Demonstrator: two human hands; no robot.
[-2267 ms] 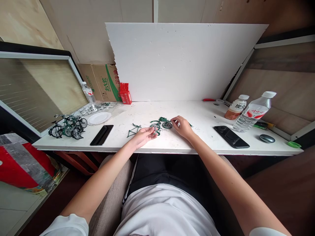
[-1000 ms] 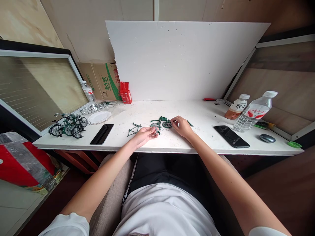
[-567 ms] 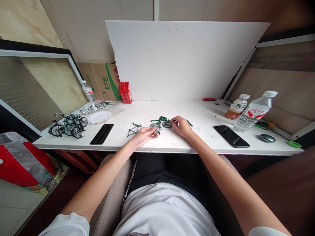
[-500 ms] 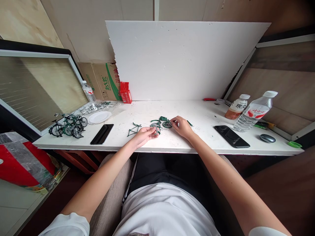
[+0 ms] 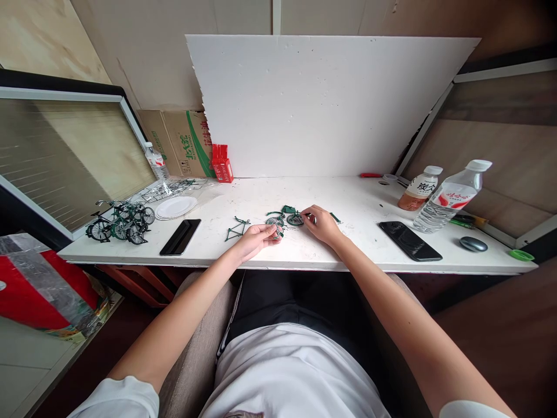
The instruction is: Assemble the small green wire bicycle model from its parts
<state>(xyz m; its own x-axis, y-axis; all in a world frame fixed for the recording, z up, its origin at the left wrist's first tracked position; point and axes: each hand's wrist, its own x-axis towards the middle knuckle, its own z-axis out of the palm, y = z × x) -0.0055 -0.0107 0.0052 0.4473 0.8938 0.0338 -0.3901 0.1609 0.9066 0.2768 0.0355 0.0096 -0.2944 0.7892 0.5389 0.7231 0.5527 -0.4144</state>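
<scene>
My left hand [image 5: 258,241] is closed, with a small green toy bicycle part [image 5: 279,233] pinched at its fingertips. Over the table, my right hand [image 5: 321,223] has its fingers drawn together beside a small spoked wheel [image 5: 295,219]; what they grip, if anything, is too small to make out. A second spoked wheel [image 5: 275,221] lies just beyond my left fingertips. Behind the wheels sits a flat green piece [image 5: 288,209]. To the left of my left hand rests a green bicycle frame [image 5: 237,228].
Several assembled toy bicycles [image 5: 124,222] stand at the left by a black phone [image 5: 180,237] and a white plate [image 5: 176,207]. Another phone [image 5: 409,241], a mouse [image 5: 473,244], a juice bottle [image 5: 420,188] and a water bottle [image 5: 452,197] are at the right. A white board [image 5: 331,104] stands behind.
</scene>
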